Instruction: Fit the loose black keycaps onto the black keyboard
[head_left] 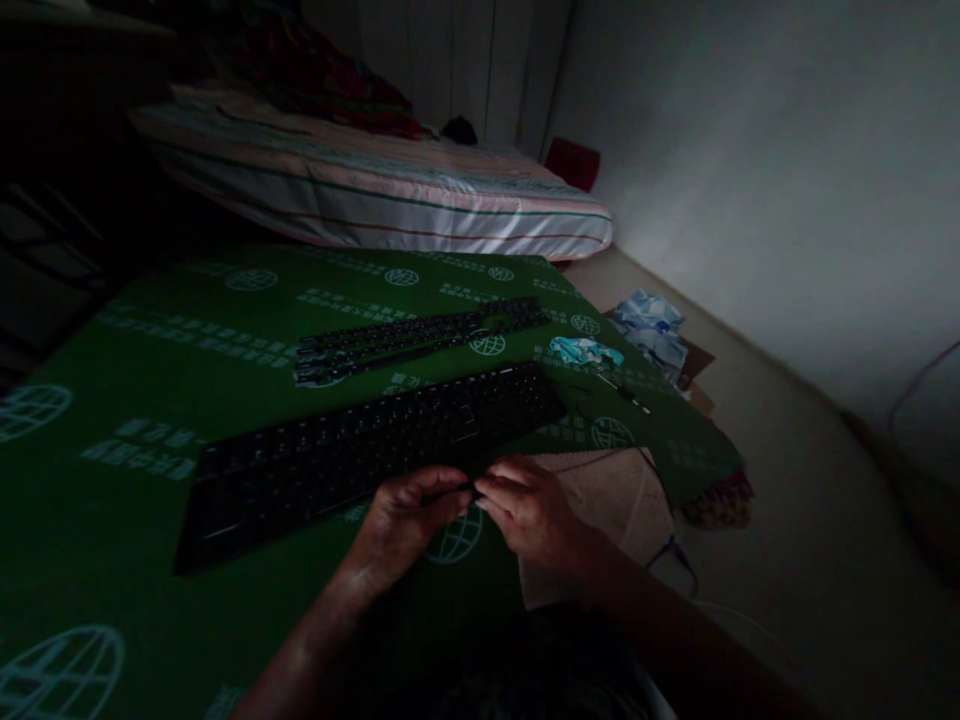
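A black keyboard [367,450] lies aslant on the green printed table cover [150,400], just beyond my hands. My left hand [405,515] and my right hand [529,510] meet in front of its near edge. Their fingertips pinch a small dark piece [472,490] between them, mostly covered by the fingers and too dark to name. Farther back, small black pieces resembling keycaps [405,335] are laid out in rows. Partly under my right forearm rests a beige cloth [600,490].
To the right are a turquoise patterned cloth [586,351] and a thin pen-like tool [630,395]. Crumpled blue-white material [651,325] sits beyond the table's right edge. A bed with a striped sheet [420,205] stands behind, and a pale wall [787,150] rises at right.
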